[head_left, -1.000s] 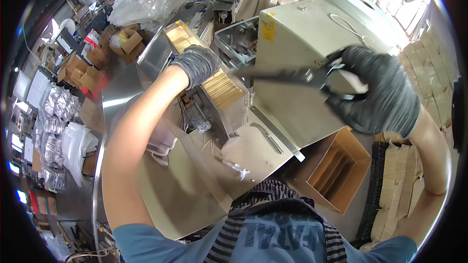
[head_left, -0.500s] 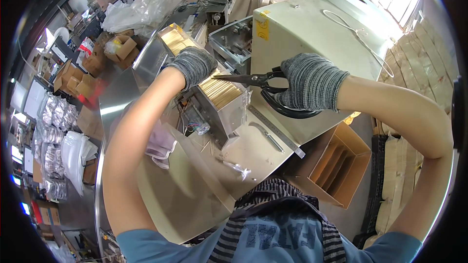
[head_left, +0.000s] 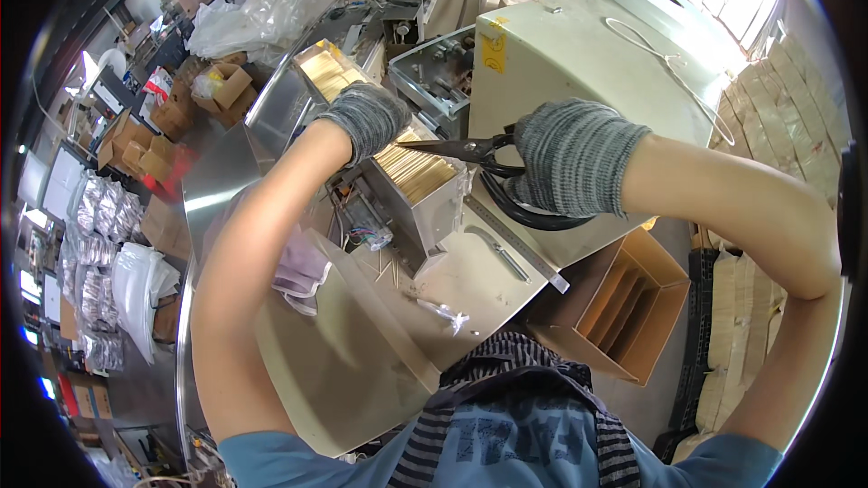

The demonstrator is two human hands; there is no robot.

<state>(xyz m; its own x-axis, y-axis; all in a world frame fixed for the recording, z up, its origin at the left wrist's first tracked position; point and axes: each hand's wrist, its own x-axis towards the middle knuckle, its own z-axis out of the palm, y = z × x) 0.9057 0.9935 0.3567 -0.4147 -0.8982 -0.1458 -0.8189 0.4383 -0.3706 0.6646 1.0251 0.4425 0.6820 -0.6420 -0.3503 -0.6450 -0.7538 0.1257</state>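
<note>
Steadying the scissors (head_left: 466, 150) matters most here, as I judge it: the wrist is best kept low and the tips light, so that they meet the sticks without scattering them or nicking the other glove. The pale, thin sticks (head_left: 418, 173) lie packed side by side in the metal trough (head_left: 438, 219), and the blades reach in over its near half from its right side, their tips just beside the left hand (head_left: 369, 117). Working along the row rather than across it would probably disturb fewer sticks.

The right hand (head_left: 579, 161), to the right of the trough, has its grip closed around the black scissor handles; the blades look nearly together. The left hand, in a knitted grey glove, is over the middle of the trough. Its fingers are curled out of sight, so I cannot tell how far open that grip is or whether it has hold of any sticks.

Just beyond the trough's near end, a ruler (head_left: 515, 244) and a slim metal-handled tool (head_left: 512, 264) lie on the tabletop (head_left: 470, 294).
</note>
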